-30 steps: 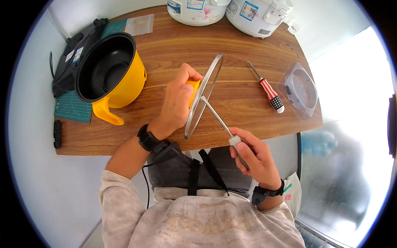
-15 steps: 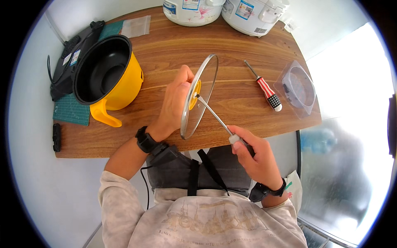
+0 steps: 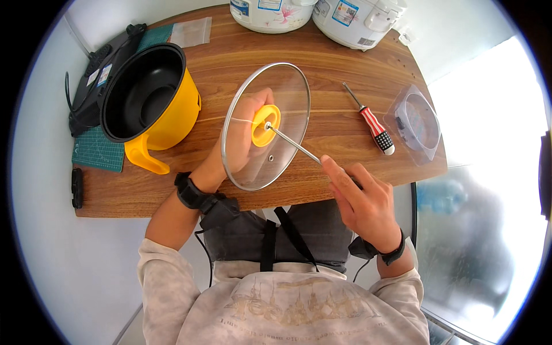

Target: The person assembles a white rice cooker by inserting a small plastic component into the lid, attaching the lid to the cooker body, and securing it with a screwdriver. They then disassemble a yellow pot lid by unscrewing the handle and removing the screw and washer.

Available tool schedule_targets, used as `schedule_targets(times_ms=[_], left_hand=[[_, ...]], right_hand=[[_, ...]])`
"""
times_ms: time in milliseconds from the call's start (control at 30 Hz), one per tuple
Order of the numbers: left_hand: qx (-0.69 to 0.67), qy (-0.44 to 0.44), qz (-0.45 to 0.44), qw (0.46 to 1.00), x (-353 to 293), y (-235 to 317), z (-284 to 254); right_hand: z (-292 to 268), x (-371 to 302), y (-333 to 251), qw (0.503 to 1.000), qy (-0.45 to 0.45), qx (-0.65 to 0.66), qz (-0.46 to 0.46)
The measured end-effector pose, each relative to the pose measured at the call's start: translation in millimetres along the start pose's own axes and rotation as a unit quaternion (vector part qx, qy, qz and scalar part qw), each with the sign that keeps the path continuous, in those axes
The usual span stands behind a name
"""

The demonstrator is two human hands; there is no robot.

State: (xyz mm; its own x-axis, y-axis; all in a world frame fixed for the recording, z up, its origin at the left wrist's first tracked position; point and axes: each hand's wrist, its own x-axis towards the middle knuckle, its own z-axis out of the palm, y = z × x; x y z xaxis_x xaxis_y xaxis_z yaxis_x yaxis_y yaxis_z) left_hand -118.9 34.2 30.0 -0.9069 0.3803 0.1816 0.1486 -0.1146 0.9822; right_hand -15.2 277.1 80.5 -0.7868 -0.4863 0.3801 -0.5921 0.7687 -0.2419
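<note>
My left hand (image 3: 241, 123) is closed on the yellow knob (image 3: 275, 118) of a round glass lid (image 3: 287, 86), holding it from the far side and seen through the glass. The lid has a metal rim and is tilted so its underside faces me. In my right hand (image 3: 365, 201) is a screwdriver (image 3: 299, 146) with a long metal shaft. Its tip touches the screw at the knob's centre. My fingers mostly cover the screwdriver's handle.
A yellow pot (image 3: 172, 121) with a black inside stands at the left, on a green cutting mat (image 3: 98, 152). A second screwdriver (image 3: 376, 129) with a striped handle and a clear plastic package (image 3: 422, 123) lie at the right. Two white rice cookers (image 3: 273, 17) stand at the back.
The lid has turned from nearly edge-on to showing its underside more fully. My right hand has shifted slightly right, its fingers stretched further along the screwdriver.
</note>
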Motion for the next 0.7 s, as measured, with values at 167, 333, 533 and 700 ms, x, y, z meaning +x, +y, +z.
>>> schedule_targets(times_ms=[167, 333, 533, 700], left_hand=[[-0.040, -0.043, -0.121, 0.991, -1, 6, -2], [-0.135, -0.039, -0.278, 0.950, -1, 4, 2], [-0.159, -0.082, -0.238, 0.955, 2, 1, -4], [-0.064, 0.025, -0.076, 0.995, 1, 2, 2]], right_hand=[[-11, 6, 11, 0.987, 0.009, -0.146, -0.069], [-17, 1, 21, 0.976, 0.014, -0.196, -0.099], [-10, -4, 14, 0.997, -0.012, -0.077, -0.005], [16, -16, 2, 0.955, 0.036, 0.268, 0.125]])
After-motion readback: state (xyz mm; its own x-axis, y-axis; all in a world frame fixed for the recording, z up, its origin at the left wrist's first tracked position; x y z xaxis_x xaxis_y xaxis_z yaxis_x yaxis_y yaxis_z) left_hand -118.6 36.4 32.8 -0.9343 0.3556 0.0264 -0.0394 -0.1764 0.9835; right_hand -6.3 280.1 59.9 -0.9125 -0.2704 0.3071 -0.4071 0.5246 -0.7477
